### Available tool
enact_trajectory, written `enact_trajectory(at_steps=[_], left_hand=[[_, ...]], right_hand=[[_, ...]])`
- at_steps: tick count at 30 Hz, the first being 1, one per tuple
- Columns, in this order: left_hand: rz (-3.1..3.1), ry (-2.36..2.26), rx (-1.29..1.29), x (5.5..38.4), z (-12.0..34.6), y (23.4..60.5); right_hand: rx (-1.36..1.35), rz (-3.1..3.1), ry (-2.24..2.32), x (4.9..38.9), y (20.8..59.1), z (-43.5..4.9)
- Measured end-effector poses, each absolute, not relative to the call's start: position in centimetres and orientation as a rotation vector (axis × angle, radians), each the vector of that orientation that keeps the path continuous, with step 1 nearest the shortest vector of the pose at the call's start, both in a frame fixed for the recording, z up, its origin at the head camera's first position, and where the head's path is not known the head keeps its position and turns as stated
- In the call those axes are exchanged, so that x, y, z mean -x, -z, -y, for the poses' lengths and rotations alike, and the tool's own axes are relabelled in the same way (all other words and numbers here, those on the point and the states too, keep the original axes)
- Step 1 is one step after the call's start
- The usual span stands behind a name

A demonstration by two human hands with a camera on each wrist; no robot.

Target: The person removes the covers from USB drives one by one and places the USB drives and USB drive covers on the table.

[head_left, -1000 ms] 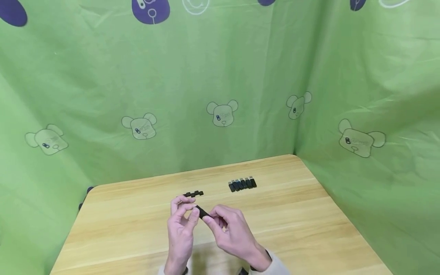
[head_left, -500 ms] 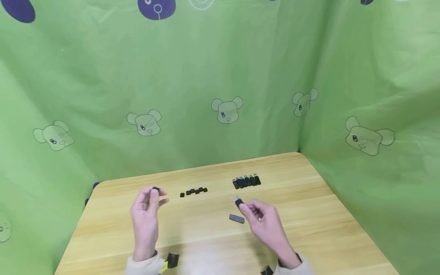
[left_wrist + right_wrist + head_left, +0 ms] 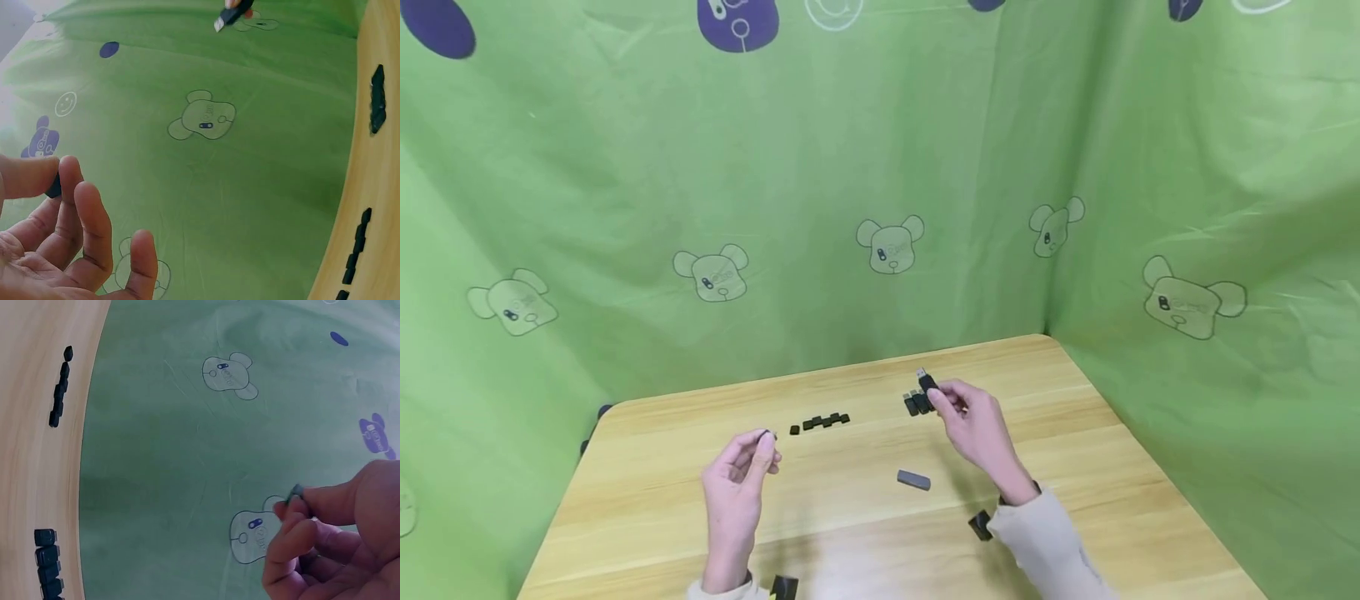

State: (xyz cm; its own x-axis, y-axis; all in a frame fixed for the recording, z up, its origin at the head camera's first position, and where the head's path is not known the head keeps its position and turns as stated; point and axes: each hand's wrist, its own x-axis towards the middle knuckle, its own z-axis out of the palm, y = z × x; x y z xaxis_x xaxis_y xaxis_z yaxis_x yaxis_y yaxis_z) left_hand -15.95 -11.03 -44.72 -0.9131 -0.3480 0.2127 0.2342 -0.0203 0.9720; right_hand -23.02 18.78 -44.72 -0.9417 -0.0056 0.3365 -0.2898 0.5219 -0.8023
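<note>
My left hand (image 3: 735, 479) pinches a small black cap (image 3: 55, 187) between thumb and index finger, above the table and just left of the row of caps. Its other fingers are loosely bent in the left wrist view. My right hand (image 3: 979, 427) grips a black USB flash drive (image 3: 928, 382), its bare metal plug pointing up and away. That hand hovers over a row of uncapped USB flash drives (image 3: 913, 405) and hides its right part. Several black caps (image 3: 827, 422) lie in a zigzag row, with a single cap (image 3: 794, 430) a little to their left.
A grey closed stick (image 3: 913, 480) lies on the wooden table (image 3: 647, 492) between the hands. Green curtains (image 3: 805, 167) with bear prints hang behind and at both sides. Black wrist-worn pieces (image 3: 981, 526) stick out under the sleeves.
Both hands were together on one black stick; they have parted, the left with the cap, the right with the drive. The right hand has since moved forward to the drive row, the left slightly rightward.
</note>
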Motion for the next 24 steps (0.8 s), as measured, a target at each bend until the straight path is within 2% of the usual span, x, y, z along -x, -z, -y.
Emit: enact_trajectory(at_steps=[9,24], left_hand=[[1.933,1.966,-0.139,15.6,11.2,45.7],[2.005,1.916,-0.193,15.7,11.4,46.5]], right_hand=[[-0.147,2.687,-1.423,27.6,45.0,-17.9],[-0.020,2.762,-1.402,33.5,50.2,-17.1]])
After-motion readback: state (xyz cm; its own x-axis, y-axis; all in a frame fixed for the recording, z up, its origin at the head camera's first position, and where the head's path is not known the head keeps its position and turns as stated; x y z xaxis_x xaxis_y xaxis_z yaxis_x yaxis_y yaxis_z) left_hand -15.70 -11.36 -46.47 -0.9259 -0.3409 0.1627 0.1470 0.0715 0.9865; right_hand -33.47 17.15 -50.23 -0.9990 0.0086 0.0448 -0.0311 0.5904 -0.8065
